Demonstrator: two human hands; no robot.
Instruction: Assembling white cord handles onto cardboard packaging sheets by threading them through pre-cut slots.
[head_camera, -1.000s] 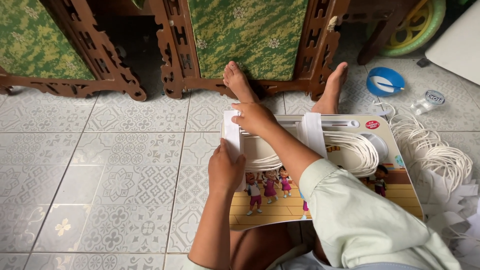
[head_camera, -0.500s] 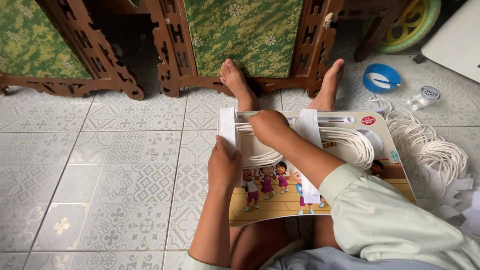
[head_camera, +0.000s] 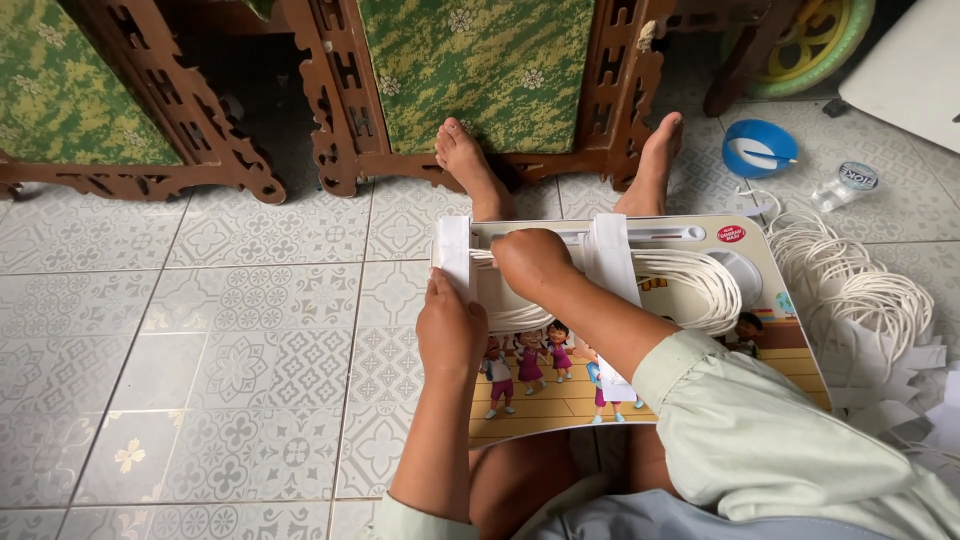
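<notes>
A cartoon-printed lap board rests on my legs. On it lies a bundle of white cord loops, crossed by two white paper strips. My left hand pinches the left strip at the board's left edge. My right hand is closed over the cords between the left strip and the right strip, fingers curled on the loops. Both of my bare feet press against a carved wooden frame.
A carved wooden chair frame with green upholstery stands ahead. A large pile of white cord loops with paper pieces lies on the patterned tile floor at right. A blue lid and a clear plastic cup sit beyond it.
My right hand slid from the left strip's top toward the middle of the cords and settled there. The left hand kept its grip on the left strip.
</notes>
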